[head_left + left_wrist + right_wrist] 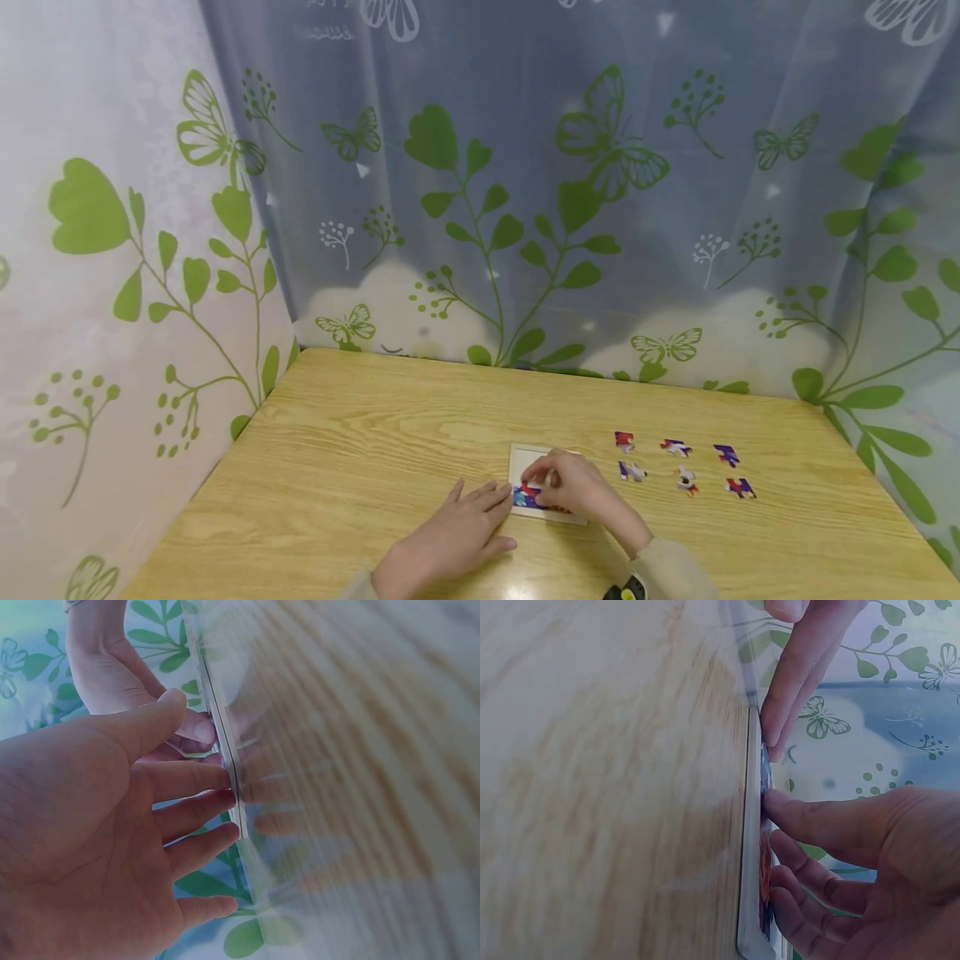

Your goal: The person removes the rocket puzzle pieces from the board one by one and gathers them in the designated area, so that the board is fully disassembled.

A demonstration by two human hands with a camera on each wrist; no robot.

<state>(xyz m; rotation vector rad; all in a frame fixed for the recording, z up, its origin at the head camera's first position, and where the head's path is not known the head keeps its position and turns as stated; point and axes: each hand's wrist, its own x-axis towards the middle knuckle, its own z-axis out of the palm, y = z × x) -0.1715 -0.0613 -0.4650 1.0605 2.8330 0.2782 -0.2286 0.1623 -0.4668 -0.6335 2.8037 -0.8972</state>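
A small jigsaw tray (525, 457) with a pale frame lies on the table, blue and red puzzle pieces (520, 498) along its near side. My right hand (576, 487) bends over the tray and pinches a red puzzle piece (528, 490) between thumb and fingers, low against the tray. Its thumb (784, 806) touches the pieces in the right wrist view; part of the tray is hidden under this hand. My left hand (462, 533) lies to the left with straight, spread fingers, their tips touching the tray's left edge. In the left wrist view, the left palm (82, 825) holds nothing.
To the right of the tray, several loose puzzle pieces (632, 471) lie in two rows, red, purple and white. The wood-grain table (360, 433) backs onto a curtain (480, 275) with green leaves and butterflies. A dark wrist device (626, 590) shows at the right sleeve.
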